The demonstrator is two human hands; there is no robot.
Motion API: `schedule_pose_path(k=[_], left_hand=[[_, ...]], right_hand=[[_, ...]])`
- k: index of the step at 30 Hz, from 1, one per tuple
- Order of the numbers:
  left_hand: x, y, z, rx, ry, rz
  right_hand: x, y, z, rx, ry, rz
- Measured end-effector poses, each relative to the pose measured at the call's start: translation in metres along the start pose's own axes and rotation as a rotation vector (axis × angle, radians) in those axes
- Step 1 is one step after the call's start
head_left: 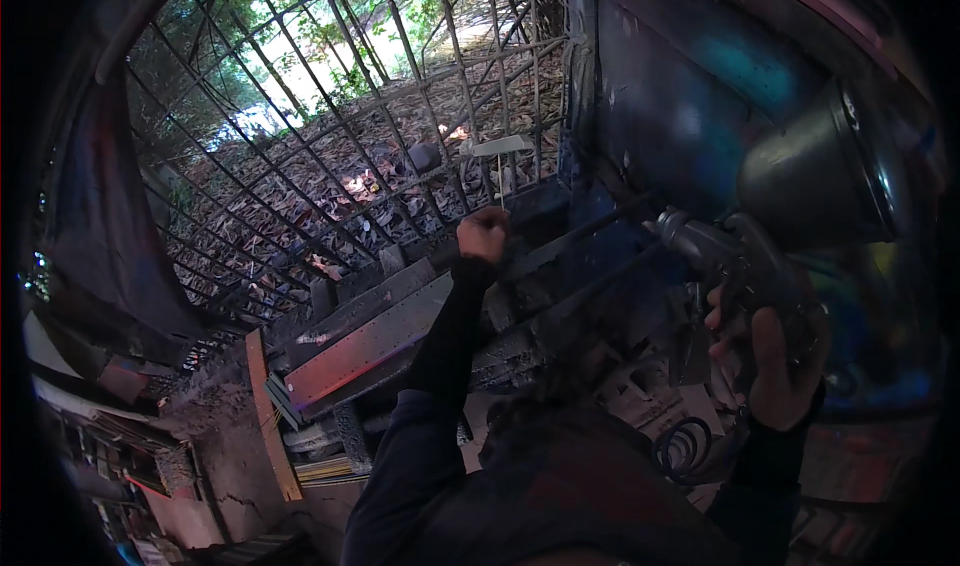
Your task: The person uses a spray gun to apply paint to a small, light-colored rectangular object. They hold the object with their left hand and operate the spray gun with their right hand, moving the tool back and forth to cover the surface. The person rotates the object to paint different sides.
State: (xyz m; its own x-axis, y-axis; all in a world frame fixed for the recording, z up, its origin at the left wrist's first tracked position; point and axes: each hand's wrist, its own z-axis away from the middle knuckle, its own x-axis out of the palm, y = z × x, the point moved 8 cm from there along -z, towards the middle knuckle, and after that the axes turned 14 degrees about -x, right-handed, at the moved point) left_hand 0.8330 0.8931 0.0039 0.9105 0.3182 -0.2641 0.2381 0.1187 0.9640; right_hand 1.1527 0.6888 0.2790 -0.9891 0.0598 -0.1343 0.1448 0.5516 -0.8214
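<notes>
In my right hand (775, 366) is a dark spray gun (715, 246), its nozzle facing left and its big round cup (810, 171) rising at the upper right. My fingers wrap round the gun's grip. My left hand (484, 234) is raised in front of the barred grille, closed on a thin stick (502, 181). At the stick's top sits a pale flat piece (500, 147), level with the nozzle's left side and apart from it. How the piece joins the stick is too small to make out.
A barred metal grille (420, 76) stands ahead, with dry leaves beyond. Below it lies a long metal strip (370, 341) on dark beams, beside an upright wooden slat (272, 416). A paint-stained panel (670, 86) stands at the right. A coiled hose (682, 448) hangs below the gun.
</notes>
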Motion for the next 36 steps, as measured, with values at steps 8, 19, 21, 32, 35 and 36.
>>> schedule_pose_path(k=[8,19,21,32,35,36], left_hand=[[-0.015,0.034,0.024,0.053,0.144,-0.017],[-0.021,0.048,0.04,0.318,0.311,-0.076],[-0.017,0.046,0.04,0.305,0.296,-0.079],[0.006,0.051,0.044,0.33,0.256,-0.069],[0.012,0.047,0.042,0.315,0.249,-0.085],[0.015,0.044,0.041,0.315,0.248,-0.089]], right_hand=[[-0.001,0.011,-0.001,0.007,-0.014,0.097],[-0.001,0.05,-0.002,0.189,0.029,0.139],[0.0,0.052,-0.003,0.192,0.027,0.15],[0.04,0.042,-0.011,0.055,-0.08,0.108],[0.051,0.035,-0.016,-0.015,-0.138,0.119],[0.055,0.032,-0.018,-0.031,-0.147,0.109]])
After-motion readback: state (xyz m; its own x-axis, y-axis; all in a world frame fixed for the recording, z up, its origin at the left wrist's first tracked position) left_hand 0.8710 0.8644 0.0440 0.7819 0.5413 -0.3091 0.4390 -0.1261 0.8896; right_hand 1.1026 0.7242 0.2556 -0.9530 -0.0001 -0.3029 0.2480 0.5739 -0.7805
